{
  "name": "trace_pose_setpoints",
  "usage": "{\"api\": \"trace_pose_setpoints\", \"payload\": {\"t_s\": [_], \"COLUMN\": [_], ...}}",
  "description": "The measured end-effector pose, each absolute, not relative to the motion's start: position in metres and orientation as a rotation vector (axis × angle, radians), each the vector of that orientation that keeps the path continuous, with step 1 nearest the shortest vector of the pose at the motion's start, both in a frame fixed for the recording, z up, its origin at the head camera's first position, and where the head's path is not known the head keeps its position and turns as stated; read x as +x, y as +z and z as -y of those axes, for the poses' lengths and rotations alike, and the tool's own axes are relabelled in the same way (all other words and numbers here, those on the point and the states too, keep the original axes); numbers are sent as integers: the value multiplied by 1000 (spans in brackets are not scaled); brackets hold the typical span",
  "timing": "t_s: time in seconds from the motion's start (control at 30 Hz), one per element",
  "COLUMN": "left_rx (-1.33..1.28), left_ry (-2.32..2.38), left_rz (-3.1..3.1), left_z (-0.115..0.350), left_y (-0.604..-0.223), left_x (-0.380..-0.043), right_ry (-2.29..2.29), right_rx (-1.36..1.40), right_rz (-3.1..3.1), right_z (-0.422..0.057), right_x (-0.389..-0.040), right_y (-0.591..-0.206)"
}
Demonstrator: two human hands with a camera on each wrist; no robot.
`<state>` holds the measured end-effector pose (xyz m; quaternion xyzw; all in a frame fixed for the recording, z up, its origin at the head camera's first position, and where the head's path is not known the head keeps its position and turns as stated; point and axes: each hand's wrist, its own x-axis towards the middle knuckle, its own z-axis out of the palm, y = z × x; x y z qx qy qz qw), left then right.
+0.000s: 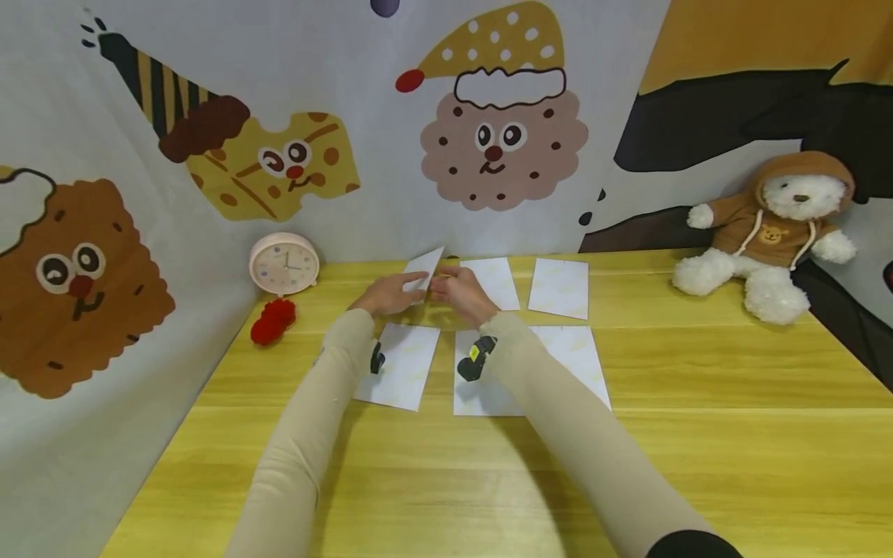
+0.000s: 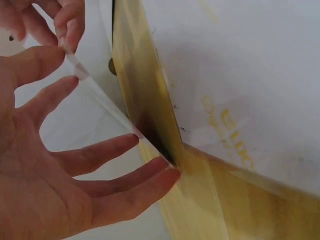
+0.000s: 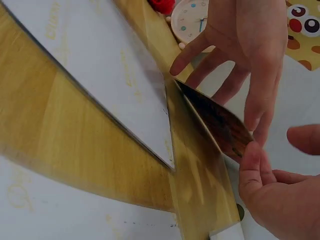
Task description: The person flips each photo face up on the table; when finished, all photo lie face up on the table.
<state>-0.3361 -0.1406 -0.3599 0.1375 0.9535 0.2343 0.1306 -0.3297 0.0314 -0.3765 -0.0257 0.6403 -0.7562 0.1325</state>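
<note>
A thin card [image 1: 422, 266] stands tilted over the back left of the table, one face white. Its dark printed face [image 3: 215, 120] shows in the right wrist view. My right hand [image 1: 466, 294] pinches one corner of it between thumb and fingers. Spread and fairly straight, the fingers of my left hand [image 1: 391, 294] touch the card along its other side. In the left wrist view the left fingertips [image 2: 132, 140] lie right at the card's edge. Closest in front is a white card [image 1: 405, 368] lying flat.
Two more white cards, one [image 1: 497, 284] beside my right hand and another [image 1: 560, 288] farther right, lie along the back. White cards [image 1: 575, 353] lie under my right forearm. A clock [image 1: 284, 263] and a red object [image 1: 273, 322] are at left, a plush bear [image 1: 774, 232] at right.
</note>
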Motion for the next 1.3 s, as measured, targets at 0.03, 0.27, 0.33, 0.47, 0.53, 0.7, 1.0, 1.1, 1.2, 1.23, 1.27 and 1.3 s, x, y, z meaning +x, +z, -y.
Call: {"api": "trace_pose_setpoints", "payload": {"t_s": [0.03,0.27,0.33,0.47,0.53,0.7,1.0,1.1,1.2,1.23,1.27,1.3], "left_rx": [388,402,376,292,262,256,283,303,304,295,280,270], "left_ry": [703,823,909,1119,1229,1504,1798,1915,2002,2025,2044,2064], "left_rz": [-2767,-2750,-2711,-2587,-2513,-2309,-2098,-1984,-1907,-1893,-1885,-1877], "left_z": [141,144,145,147,146,145,144,143,143,143,143,143], "left_y": [-359,-354,-354,-351,-350,-352,-354,-350,-346,-344,-343,-341], "left_x": [-335,-332,-333,-336,-337,-338,-335,-332,-330,-329,-328,-327], "right_ry": [-2204,-2189,-2183,-2176,-2184,-2207,-2182,-2156,-2128,-2117,-2102,-2092], "right_rx": [-74,-126,-131,-117,-117,-137,-190,-219,-247,-254,-263,-274], "right_rz": [-1842,-1835,-1834,-1835,-1829,-1817,-1852,-1905,-1970,-1992,-2023,-2044], "right_z": [-30,-26,-26,-26,-26,-28,-31,-32,-32,-32,-32,-31], "right_x": [-331,-335,-334,-332,-332,-332,-330,-331,-332,-332,-332,-333], "right_y": [-377,-378,-378,-377,-377,-375,-370,-368,-367,-367,-366,-366]}}
